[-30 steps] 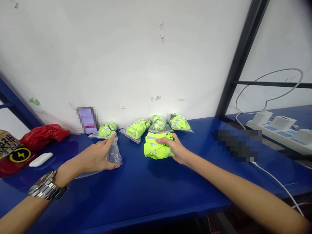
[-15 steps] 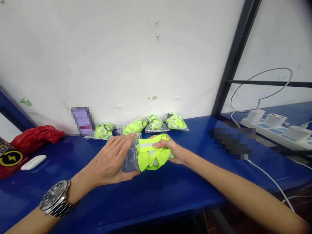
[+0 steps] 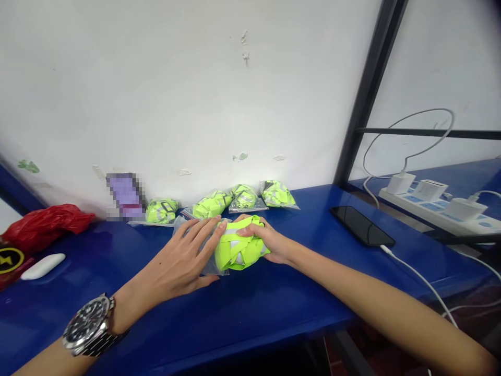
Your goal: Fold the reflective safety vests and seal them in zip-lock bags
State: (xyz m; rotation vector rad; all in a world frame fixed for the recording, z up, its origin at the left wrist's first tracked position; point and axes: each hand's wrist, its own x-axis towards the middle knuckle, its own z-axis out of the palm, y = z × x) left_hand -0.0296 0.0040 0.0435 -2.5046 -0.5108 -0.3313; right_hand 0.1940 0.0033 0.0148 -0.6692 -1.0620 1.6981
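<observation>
resting left grip (image 3: 188, 251) open on clear bag (image 3: 203, 267), right grip (image 3: 261, 239) closed on hi-vis vest (image 3: 237, 250), blue table (image 3: 274, 308), white wall (image 3: 195, 94)

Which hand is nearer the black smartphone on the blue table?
Right hand: left of the phone, on a neon-yellow reflective vest. Left hand: farther left, past the vest.

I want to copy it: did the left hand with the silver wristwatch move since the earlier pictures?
Yes, the left hand moved right, farther from the white oval case on the blue table.
</observation>
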